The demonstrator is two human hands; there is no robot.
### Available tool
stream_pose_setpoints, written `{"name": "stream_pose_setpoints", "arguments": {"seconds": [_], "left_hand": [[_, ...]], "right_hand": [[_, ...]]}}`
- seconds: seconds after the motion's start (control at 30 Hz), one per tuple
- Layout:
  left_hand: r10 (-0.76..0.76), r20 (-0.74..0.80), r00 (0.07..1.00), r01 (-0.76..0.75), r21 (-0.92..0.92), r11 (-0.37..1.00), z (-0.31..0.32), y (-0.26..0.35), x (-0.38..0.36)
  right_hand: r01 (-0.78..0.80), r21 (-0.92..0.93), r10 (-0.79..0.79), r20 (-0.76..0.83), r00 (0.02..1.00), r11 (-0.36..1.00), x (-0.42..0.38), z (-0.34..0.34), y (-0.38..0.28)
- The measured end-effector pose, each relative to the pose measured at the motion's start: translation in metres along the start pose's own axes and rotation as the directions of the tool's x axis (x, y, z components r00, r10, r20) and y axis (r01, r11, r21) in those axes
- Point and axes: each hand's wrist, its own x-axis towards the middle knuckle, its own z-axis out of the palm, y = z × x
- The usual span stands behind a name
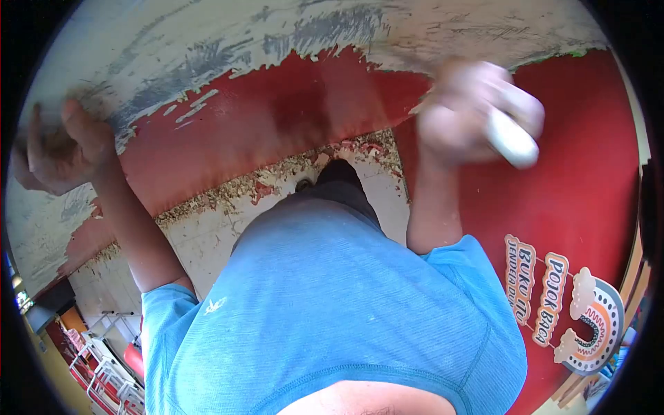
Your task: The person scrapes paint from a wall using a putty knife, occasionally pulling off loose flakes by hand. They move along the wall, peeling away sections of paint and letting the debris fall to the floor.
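My right hand (453, 124), blurred by motion, is closed around the white handle of a scraper (513, 140). Its blade is hidden beyond my fist, near the ragged edge of the red paint (277, 114). Above that edge spreads the stripped, grey-white wall surface (277, 38) with dark scrape marks. On the left, my left hand (66, 152) is up against the bare surface, fingers apart and holding nothing.
Paint flakes (228, 200) lie along the foot of the wall on the pale tiled floor (200, 238). A rainbow decoration (598, 325) and lettered signs (551, 297) hang on the red wall at right. White metal frames (111, 377) stand at lower left.
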Motion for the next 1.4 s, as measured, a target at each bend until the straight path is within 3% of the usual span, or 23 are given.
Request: {"name": "stream_pose_setpoints", "arguments": {"seconds": [0.07, 0.1, 0.17, 0.2, 0.33, 0.37, 0.47, 0.5, 0.57, 0.6, 0.67, 0.73, 0.8, 0.87, 0.93, 1.0, 1.03, 1.07, 1.13, 1.23, 1.3, 1.37, 1.4], "left_hand": [[0.139, 0.04, 0.99, -0.142, 0.098, 0.985, -0.003, -0.003, 0.01], [0.186, 0.041, 0.982, -0.189, 0.114, 0.975, -0.001, -0.007, 0.013], [0.23, 0.019, 0.973, -0.231, 0.115, 0.966, 0.005, -0.016, 0.014], [0.211, 0.047, 0.976, -0.215, 0.102, 0.971, -0.003, -0.01, 0.009], [0.178, 0.04, 0.983, -0.181, 0.084, 0.98, 0.003, 0.001, 0.019], [0.153, 0.024, 0.988, -0.154, 0.055, 0.987, 0.004, 0.002, 0.017], [0.148, 0.051, 0.988, -0.155, 0.157, 0.975, 0.002, -0.009, 0.011], [0.139, 0.067, 0.988, -0.148, 0.144, 0.978, -0.003, -0.007, 0.006], [0.127, 0.043, 0.991, -0.129, 0.053, 0.99, -0.001, 0.0, 0.006], [0.129, 0.012, 0.992, -0.129, 0.025, 0.991, 0.004, -0.003, 0.01], [0.127, -0.008, 0.992, -0.127, 0.016, 0.992, 0.006, -0.012, 0.01], [0.07, 0.031, 0.997, -0.072, 0.071, 0.995, -0.006, -0.005, 0.005], [0.025, 0.107, 0.994, -0.039, 0.136, 0.99, -0.023, 0.028, 0.011], [0.068, 0.173, 0.983, -0.102, 0.199, 0.975, -0.039, 0.051, 0.024], [0.026, 0.061, 0.998, -0.027, 0.02, 0.999, -0.034, 0.092, 0.03], [-0.023, 0.136, 0.99, 0.021, 0.016, 1.0, -0.047, 0.117, 0.025], [-0.042, 0.168, 0.985, 0.039, 0.022, 0.999, -0.05, 0.128, 0.02], [-0.173, 0.211, 0.962, 0.19, -0.062, 0.98, -0.05, 0.144, 0.01], [-0.377, 0.439, 0.815, 0.45, -0.072, 0.89, -0.058, 0.179, -0.016], [-0.351, 0.699, 0.623, 0.505, -0.017, 0.863, -0.031, 0.219, -0.052], [-0.305, 0.676, 0.67, 0.443, -0.035, 0.896, 0.006, 0.246, -0.057], [-0.235, 0.578, 0.782, 0.32, -0.05, 0.946, 0.052, 0.266, -0.059], [-0.246, 0.599, 0.762, 0.321, -0.019, 0.947, 0.075, 0.277, -0.064]], "right_hand": [[0.081, -0.316, -0.062, 0.069, 0.996, 0.945, -0.027, 0.003, 0.019], [-0.062, -0.21, 0.061, -0.011, 0.998, 0.976, -0.036, 0.004, 0.015], [-0.105, 0.209, 0.128, -0.1, 0.987, 0.972, -0.017, 0.011, 0.001], [-0.089, 0.242, 0.115, -0.098, 0.988, 0.966, 0.001, 0.006, -0.014], [0.022, -0.26, -0.024, -0.004, 1.0, 0.965, -0.034, 0.013, 0.018], [-0.188, -0.344, 0.211, 0.032, 0.977, 0.92, -0.057, 0.016, 0.017], [0.091, 0.013, -0.088, -0.141, 0.986, 0.996, -0.027, 0.016, 0.007], [-0.083, -0.025, 0.08, -0.087, 0.993, 0.996, -0.016, 0.006, -0.01], [-0.072, -0.062, 0.065, -0.113, 0.992, 0.995, -0.014, 0.006, -0.005], [0.09, -0.064, -0.099, -0.171, 0.98, 0.994, -0.029, 0.014, 0.014], [-0.2, -0.265, 0.217, 0.035, 0.976, 0.943, -0.075, 0.007, 0.025], [-0.014, -0.177, 0.016, 0.012, 1.0, 0.984, -0.042, 0.005, 0.004], [-0.11, -0.206, 0.084, -0.134, 0.987, 0.972, -0.008, 0.006, -0.025], [-0.026, -0.159, 0.02, -0.04, 0.999, 0.987, -0.038, 0.005, 0.018], [0.03, -0.163, -0.021, 0.057, 0.998, 0.986, -0.073, 0.01, 0.052], [-0.358, -0.2, 0.386, 0.121, 0.915, 0.912, -0.134, -0.01, 0.072], [-0.419, -0.202, 0.447, 0.119, 0.887, 0.885, -0.131, -0.012, 0.071], [-0.481, -0.207, 0.51, 0.12, 0.852, 0.852, -0.128, -0.022, 0.068], [-0.586, -0.261, 0.633, 0.166, 0.756, 0.768, -0.122, -0.053, 0.069], [-0.662, -0.419, 0.782, 0.273, 0.561, 0.621, -0.115, -0.115, 0.076], [-0.647, -0.565, 0.859, 0.352, 0.371, 0.512, -0.129, -0.166, 0.065], [-0.513, -0.678, 0.85, 0.439, 0.292, 0.526, -0.151, -0.214, 0.044], [-0.536, -0.704, 0.88, 0.431, 0.198, 0.465, -0.158, -0.235, 0.026]]}}
